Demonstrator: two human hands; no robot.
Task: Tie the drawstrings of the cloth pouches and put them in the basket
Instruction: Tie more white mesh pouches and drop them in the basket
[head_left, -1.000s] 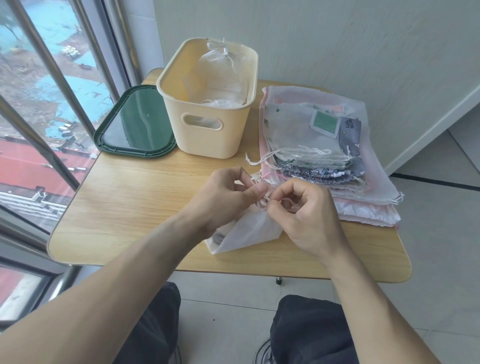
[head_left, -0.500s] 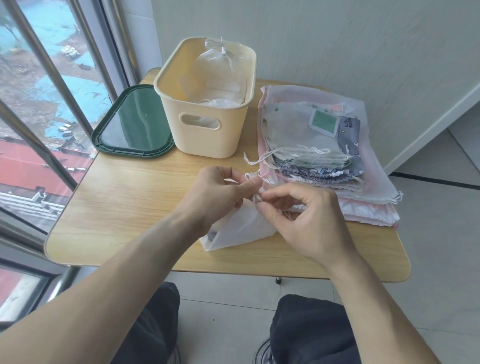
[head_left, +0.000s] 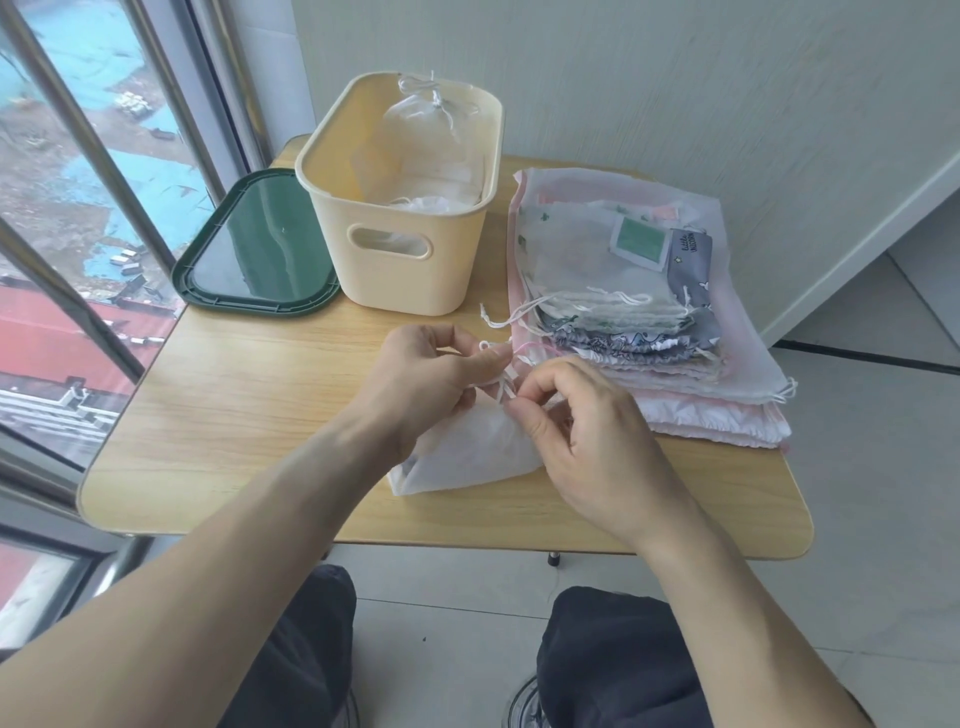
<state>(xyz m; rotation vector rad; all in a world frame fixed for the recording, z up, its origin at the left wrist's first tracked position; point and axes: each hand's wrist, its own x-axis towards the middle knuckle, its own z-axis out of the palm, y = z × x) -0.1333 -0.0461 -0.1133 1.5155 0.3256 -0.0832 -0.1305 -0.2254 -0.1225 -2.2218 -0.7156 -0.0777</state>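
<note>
White translucent cloth pouch (head_left: 462, 457) beneath both hands: left hand (head_left: 426, 374) and right hand (head_left: 582, 431) pinch its thin white drawstrings (head_left: 503, 387); cream plastic basket (head_left: 400, 270) beyond them.

Light wooden counter (head_left: 249, 415) with rounded corners, set against a pale textured wall (head_left: 675, 93). At left, window (head_left: 78, 218) with metal bars, daylight and rooftops beyond. Below, grey tiled floor (head_left: 857, 519), white baseboard (head_left: 857, 244) along the wall.
</note>
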